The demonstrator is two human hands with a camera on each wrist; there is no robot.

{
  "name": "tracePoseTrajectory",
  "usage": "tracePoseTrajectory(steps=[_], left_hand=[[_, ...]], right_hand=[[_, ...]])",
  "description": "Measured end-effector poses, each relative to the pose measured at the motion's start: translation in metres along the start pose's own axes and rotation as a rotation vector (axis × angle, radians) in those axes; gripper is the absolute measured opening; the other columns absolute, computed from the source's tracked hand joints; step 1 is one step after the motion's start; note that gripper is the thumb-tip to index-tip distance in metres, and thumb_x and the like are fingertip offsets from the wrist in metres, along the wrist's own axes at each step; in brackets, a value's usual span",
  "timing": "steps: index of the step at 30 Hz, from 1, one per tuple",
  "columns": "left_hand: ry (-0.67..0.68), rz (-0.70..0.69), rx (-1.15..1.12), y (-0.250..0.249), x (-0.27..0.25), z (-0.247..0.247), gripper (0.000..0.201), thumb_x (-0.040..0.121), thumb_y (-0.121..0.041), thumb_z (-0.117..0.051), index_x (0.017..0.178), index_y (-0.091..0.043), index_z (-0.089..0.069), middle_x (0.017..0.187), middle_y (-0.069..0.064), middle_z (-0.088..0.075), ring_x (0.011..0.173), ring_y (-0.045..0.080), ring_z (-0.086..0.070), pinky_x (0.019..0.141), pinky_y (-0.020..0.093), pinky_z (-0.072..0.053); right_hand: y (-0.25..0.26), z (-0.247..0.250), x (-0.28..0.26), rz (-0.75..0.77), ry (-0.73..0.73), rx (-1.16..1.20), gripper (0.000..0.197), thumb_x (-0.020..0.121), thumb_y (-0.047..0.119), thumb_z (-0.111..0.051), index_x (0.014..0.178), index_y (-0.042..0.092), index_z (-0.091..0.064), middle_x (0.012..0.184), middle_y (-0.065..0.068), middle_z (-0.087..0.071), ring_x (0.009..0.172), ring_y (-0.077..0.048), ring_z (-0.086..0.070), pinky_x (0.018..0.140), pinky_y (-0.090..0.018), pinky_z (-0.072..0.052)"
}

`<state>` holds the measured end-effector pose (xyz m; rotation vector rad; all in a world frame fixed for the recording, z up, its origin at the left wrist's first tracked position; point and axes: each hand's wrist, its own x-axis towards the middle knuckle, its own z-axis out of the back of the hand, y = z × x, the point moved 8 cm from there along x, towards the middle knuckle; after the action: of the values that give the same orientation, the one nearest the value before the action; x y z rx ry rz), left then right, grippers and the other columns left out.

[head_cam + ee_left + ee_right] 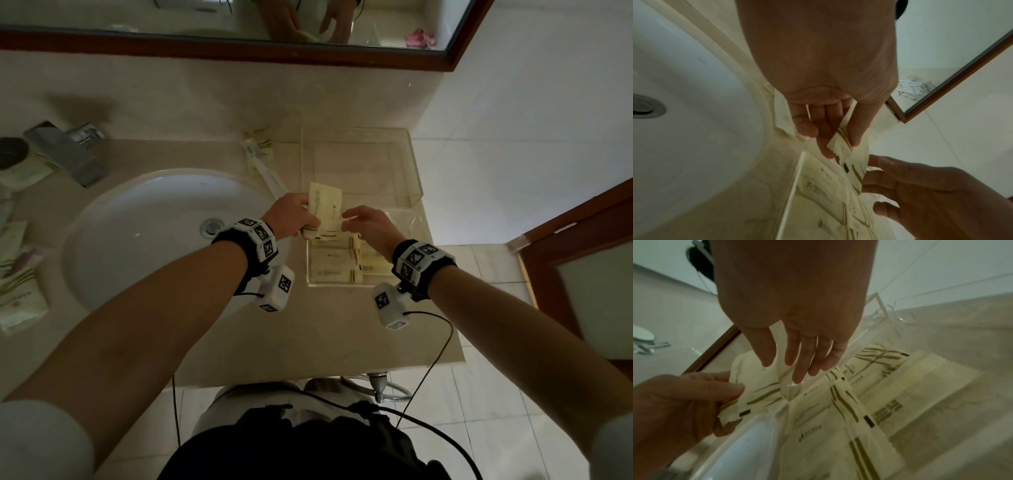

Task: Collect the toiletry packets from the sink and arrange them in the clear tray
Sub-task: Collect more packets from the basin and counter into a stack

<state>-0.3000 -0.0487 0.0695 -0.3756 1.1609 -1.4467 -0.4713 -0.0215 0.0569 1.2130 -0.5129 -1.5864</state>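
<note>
Cream packets (325, 209) are pinched in the left hand (291, 216) above the clear tray (313, 274), while the right hand's (368, 228) fingers (797, 369) reach relaxed, holding nothing.

A faucet (70, 154) (grey) stands below the wood-framed mirror (239, 20).

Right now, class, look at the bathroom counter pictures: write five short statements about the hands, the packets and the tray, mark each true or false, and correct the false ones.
1. The left hand grips cream packets. True.
2. The right hand is curled tight round a packet. False: its fingers are straight and relaxed, reaching towards the held packets.
3. Several packets already lie in the clear tray. True.
4. The sink basin is full of packets. False: no packets show in it.
5. The tray sits left of the sink. False: it sits to the right.
</note>
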Motion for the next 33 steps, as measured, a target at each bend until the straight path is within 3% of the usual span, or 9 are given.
tracePoseTrajectory(steps=[5, 11, 15, 18, 20, 22, 25, 30, 33], left_hand=[[0.084, -0.06, -0.004, -0.026, 0.003, -0.025, 0.041, 0.082, -0.009, -0.07, 0.12, -0.012, -0.059, 0.095, 0.006, -0.069, 0.066, 0.014, -0.063, 0.047, 0.019, -0.047], [0.153, -0.012, 0.044, -0.032, 0.008, -0.053, 0.037, 0.081, -0.02, -0.073, 0.114, -0.021, -0.056, 0.077, -0.005, -0.068, 0.062, 0.011, -0.064, 0.055, 0.022, -0.047], [0.127, 0.012, 0.086, -0.028, 0.012, -0.057, 0.034, 0.082, -0.023, -0.071, 0.112, -0.02, -0.057, 0.083, -0.004, -0.066, 0.072, 0.013, -0.064, 0.066, 0.027, -0.049], [0.088, 0.02, 0.098, -0.026, 0.016, -0.056, 0.03, 0.083, -0.021, -0.068, 0.112, -0.018, -0.059, 0.092, 0.004, -0.068, 0.077, 0.017, -0.065, 0.074, 0.03, -0.051], [0.078, 0.02, 0.096, -0.025, 0.018, -0.056, 0.029, 0.084, -0.02, -0.066, 0.112, -0.018, -0.059, 0.095, 0.005, -0.069, 0.08, 0.019, -0.067, 0.078, 0.033, -0.052], [0.084, 0.018, 0.099, -0.025, 0.02, -0.058, 0.027, 0.084, -0.019, -0.066, 0.111, -0.018, -0.059, 0.095, 0.005, -0.069, 0.083, 0.02, -0.068, 0.08, 0.034, -0.053], [0.083, 0.006, 0.093, -0.026, 0.021, -0.058, 0.026, 0.084, -0.018, -0.065, 0.109, -0.018, -0.06, 0.094, 0.004, -0.07, 0.083, 0.02, -0.069, 0.079, 0.035, -0.054], [0.052, -0.007, 0.073, -0.023, 0.024, -0.053, 0.022, 0.083, -0.015, -0.064, 0.105, -0.019, -0.062, 0.09, 0.004, -0.07, 0.074, 0.016, -0.066, 0.067, 0.027, -0.049], [0.039, -0.007, 0.068, -0.021, 0.024, -0.052, 0.021, 0.083, -0.014, -0.064, 0.103, -0.02, -0.062, 0.092, 0.005, -0.07, 0.075, 0.017, -0.067, 0.067, 0.028, -0.05]], right_hand=[[0.001, 0.015, -0.008, 0.005, 0.023, 0.12, 0.006, 0.088, 0.015, -0.064, 0.091, 0.012, -0.066, 0.083, -0.002, -0.065, 0.073, -0.012, -0.058, 0.067, -0.024, -0.044], [-0.025, 0.044, -0.012, -0.071, -0.063, 0.111, 0.011, 0.087, 0.011, -0.063, 0.077, 0.011, -0.062, 0.073, -0.004, -0.06, 0.062, -0.014, -0.053, 0.056, -0.024, -0.041], [-0.048, 0.066, -0.011, -0.177, -0.158, -0.102, 0.02, 0.087, 0.008, -0.059, 0.068, 0.008, -0.055, 0.07, -0.009, -0.056, 0.063, -0.02, -0.052, 0.056, -0.026, -0.041], [-0.063, 0.069, -0.01, -0.281, -0.133, -0.275, 0.012, 0.09, 0.011, -0.055, 0.089, 0.001, -0.061, 0.086, -0.013, -0.056, 0.079, -0.024, -0.053, 0.072, -0.033, -0.046], [-0.07, 0.068, -0.006, -0.309, -0.131, -0.31, 0.027, 0.09, 0.013, -0.054, 0.109, -0.004, -0.062, 0.082, -0.01, -0.055, 0.085, -0.026, -0.055, 0.074, -0.032, -0.046], [-0.07, 0.065, -0.008, -0.301, -0.153, -0.281, 0.03, 0.091, 0.012, -0.053, 0.116, -0.003, -0.061, 0.077, -0.004, -0.055, 0.096, -0.033, -0.061, 0.069, -0.028, -0.046], [-0.068, 0.06, -0.004, -0.231, -0.104, -0.361, 0.029, 0.094, 0.009, -0.05, 0.121, 0.005, -0.061, 0.099, -0.005, -0.064, 0.108, -0.028, -0.061, 0.081, -0.027, -0.05], [-0.073, 0.059, 0.007, -0.311, -0.142, -0.413, 0.025, 0.086, 0.031, -0.065, 0.081, 0.006, -0.063, 0.071, -0.001, -0.058, 0.07, -0.02, -0.059, 0.054, -0.024, -0.041], [-0.074, 0.061, 0.003, -0.343, -0.187, -0.422, 0.029, 0.082, 0.037, -0.069, 0.079, 0.009, -0.061, 0.073, -0.004, -0.063, 0.07, -0.021, -0.061, 0.053, -0.024, -0.039]])
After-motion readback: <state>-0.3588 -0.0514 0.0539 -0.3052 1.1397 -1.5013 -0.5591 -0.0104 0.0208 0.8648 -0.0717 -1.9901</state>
